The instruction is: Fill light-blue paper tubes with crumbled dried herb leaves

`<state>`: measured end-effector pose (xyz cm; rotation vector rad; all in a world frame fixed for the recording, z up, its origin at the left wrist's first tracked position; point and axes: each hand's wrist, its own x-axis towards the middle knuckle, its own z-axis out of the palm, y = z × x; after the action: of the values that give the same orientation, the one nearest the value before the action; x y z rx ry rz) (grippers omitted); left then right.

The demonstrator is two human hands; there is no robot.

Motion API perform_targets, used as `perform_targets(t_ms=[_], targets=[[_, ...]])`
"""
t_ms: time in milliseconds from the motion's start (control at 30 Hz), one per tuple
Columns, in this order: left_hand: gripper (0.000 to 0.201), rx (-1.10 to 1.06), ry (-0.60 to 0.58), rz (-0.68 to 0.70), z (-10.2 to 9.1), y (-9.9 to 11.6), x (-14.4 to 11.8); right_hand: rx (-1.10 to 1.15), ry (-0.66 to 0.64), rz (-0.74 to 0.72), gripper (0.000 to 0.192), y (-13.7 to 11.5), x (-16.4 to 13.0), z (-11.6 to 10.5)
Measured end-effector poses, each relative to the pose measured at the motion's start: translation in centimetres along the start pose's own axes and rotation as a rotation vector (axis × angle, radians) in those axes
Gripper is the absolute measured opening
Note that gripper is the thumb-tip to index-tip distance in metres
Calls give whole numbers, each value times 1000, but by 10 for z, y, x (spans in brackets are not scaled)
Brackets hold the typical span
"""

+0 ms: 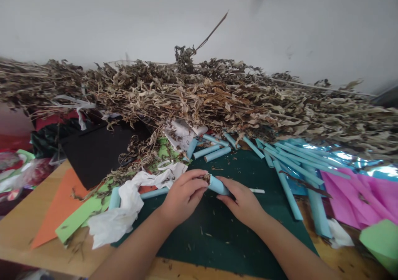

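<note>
Between my two hands is a short blue paper tube [217, 184], tilted above a dark green sheet [217, 238]. Brown crumbled dried leaf [206, 178] shows at its left end. My left hand [186, 195] has its fingers closed at that leafy end. At the other end, my right hand [241, 199] pinches the tube between thumb and fingers. A thin white stick [257, 191] lies on the green sheet just beyond my right hand. Leaf crumbs are scattered over the sheet.
Bundles of dried leafy stalks [199, 95] stretch along the wall. Several blue paper tubes [289, 189] lie at the right and back. White tissue [124, 207], a black sheet [96, 155] and orange paper [59, 209] are leftward; pink paper [357, 193] is at the right.
</note>
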<state>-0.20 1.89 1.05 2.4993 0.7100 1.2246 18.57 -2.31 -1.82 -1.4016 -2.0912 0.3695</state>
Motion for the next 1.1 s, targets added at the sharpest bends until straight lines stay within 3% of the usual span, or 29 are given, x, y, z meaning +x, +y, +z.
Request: perform_targets(t_ms=[200,400,700,967,1100], targets=[[14,-42,-38,-37,-1,2,3,23,8,8,35,1,0,2],[28,-129,42,39,0,2,2,42,2,6,33,-4,-2,0],[33,-60,1,57,-1,5,3,12,25,-18,31,-6,-3,0],[30,-67,4,3,1,3,0,3,37,-4,31,-9,-5,2],[35,-127,-49,-32,-2,9,1,48,65,1,28,-10,-5,1]])
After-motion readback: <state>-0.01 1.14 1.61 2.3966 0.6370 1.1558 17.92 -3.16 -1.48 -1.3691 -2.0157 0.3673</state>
